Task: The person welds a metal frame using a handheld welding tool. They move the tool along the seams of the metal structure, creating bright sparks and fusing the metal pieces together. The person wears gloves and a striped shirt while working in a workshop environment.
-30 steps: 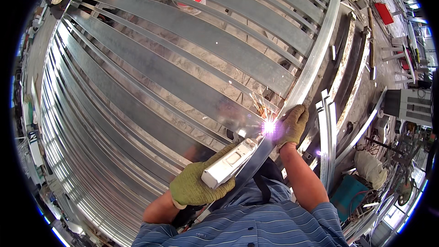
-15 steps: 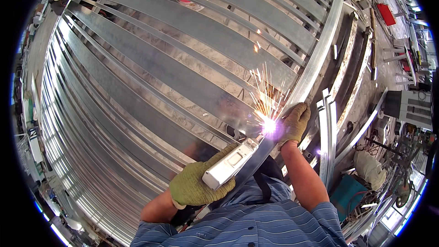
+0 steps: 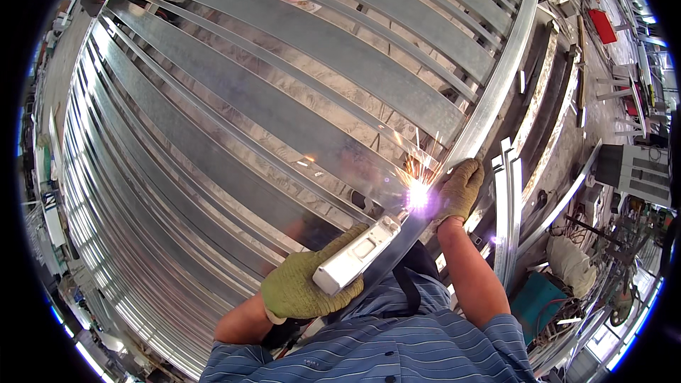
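Since the earlier frames the sparks have dimmed slightly, while the gloved left hand (image 3: 306,289) clenches the white welding tool (image 3: 358,255) pointing at the metal frame rail (image 3: 489,99), which the gloved right hand (image 3: 461,188) grasps just beside the glare.

Scene is showing bright, even daylight. A white-violet arc flare (image 3: 417,196) is blowing out at the frame joint, throwing orange sparks (image 3: 415,159) up-left. The galvanised steel strips (image 3: 284,120) are giving off soft sheen, no hard glare. A shadow is falling on the strips below the flare. Fisheye is bending straight edges hard toward the rim; black vignette is ringing the picture. Focus is holding sharp centrally.
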### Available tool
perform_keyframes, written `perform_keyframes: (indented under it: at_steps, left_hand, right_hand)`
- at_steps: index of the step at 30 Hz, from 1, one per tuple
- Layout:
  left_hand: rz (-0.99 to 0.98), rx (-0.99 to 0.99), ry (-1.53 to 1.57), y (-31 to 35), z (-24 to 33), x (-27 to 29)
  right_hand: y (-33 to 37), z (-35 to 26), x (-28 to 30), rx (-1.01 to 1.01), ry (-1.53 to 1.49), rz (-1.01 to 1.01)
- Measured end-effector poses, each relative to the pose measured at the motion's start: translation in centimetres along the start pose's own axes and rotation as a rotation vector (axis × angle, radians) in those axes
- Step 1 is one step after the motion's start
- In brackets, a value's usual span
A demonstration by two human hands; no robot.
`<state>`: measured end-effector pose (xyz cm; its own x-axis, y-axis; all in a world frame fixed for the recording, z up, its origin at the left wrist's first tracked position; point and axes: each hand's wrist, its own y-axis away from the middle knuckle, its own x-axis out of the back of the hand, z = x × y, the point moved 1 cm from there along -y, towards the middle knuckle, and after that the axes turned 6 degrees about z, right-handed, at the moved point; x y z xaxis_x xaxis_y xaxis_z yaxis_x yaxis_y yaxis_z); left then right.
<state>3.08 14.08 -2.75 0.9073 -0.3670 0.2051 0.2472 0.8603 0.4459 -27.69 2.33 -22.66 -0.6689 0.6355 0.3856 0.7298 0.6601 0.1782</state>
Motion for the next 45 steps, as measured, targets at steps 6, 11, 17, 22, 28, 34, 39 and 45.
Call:
perform_keyframes:
  at_steps: [6,11,17,22,28,34,39,45]
  left_hand:
    - [0.002,-0.024,-0.06,0.2,0.0,0.0]
    - [-0.006,0.011,-0.047,0.4,0.4,0.0]
    - [-0.003,-0.045,-0.059,0.8,-0.4,-0.2]
    - [-0.023,0.048,-0.021,0.7,0.8,0.2]
    - [0.003,-0.012,-0.048,1.3,-0.6,-0.1]
    - [-0.008,0.013,-0.037,1.2,0.1,0.1]
    - [-0.021,0.025,-0.011,1.6,-0.5,0.0]
    - [-0.041,0.085,0.005,1.8,0.3,0.4]
  right_hand:
    - [0.2,-0.3,-0.1,-0.024,-0.023,0.012]
    - [0.1,-0.1,-0.1,0.006,-0.001,0.023]
    - [1.2,-2.6,-0.2,0.067,0.088,0.033]
    - [1.8,-3.6,-0.2,0.105,0.146,0.056]
    - [1.3,-2.8,-0.2,-0.025,0.065,0.008]
    - [0.9,-1.9,-0.2,0.004,0.04,0.027]
    - [1.6,-3.3,-0.3,0.05,0.11,0.03]
    - [2.4,-4.8,-0.5,-0.009,0.058,0.021]
